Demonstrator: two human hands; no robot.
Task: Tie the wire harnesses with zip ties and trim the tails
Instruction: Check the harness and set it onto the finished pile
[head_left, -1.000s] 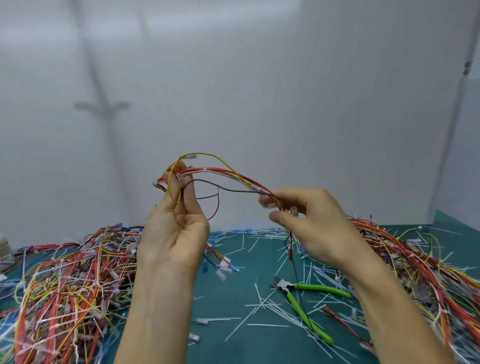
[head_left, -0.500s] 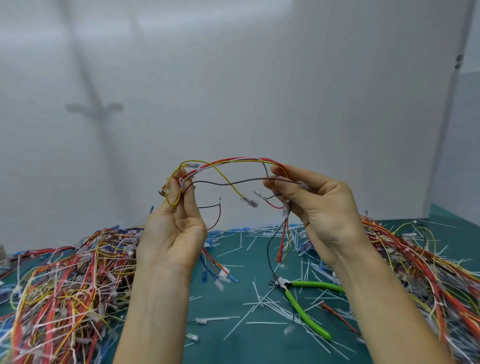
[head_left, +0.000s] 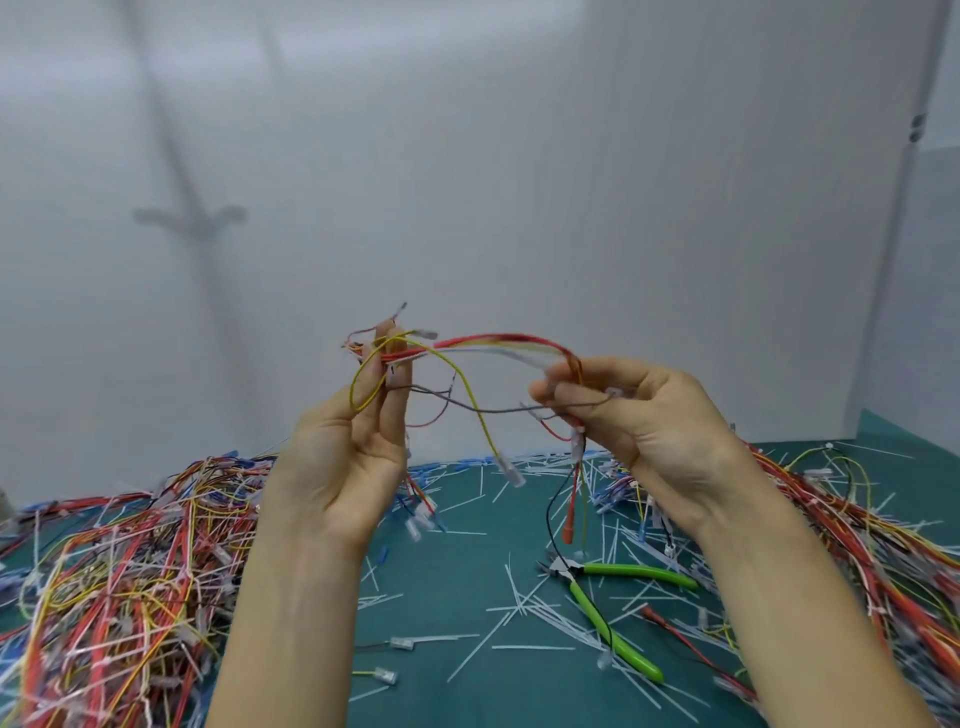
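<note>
Head camera is looking down on a green mat (head_left: 457, 577). At its left edge a tangled left pile (head_left: 119, 582) of red, yellow and white harnesses is lying. Just right of that, the left hand (head_left: 337, 467) is standing upright with its fingers pressed together, pinching one end of a wire harness (head_left: 493, 345) near the fingertips. The harness is arching in the air between both hands, well above the mat, with a yellow lead and a grey lead drooping loose beneath it. The right hand (head_left: 649, 415) is curling thumb and fingers round the other end, and black, red and yellow leads are dangling below it.

To me the person seems to be gathering and straightening the wires before tying. I am seeing no zip tie on this bundle. The next move is calling for a fresh tie, though among the white trimmed tails (head_left: 519, 613) scattered below I cannot pick one out. The green-handled cutters (head_left: 639, 572) are lying untouched under the right wrist, and the right pile (head_left: 857, 545) is sprawling beyond.
</note>
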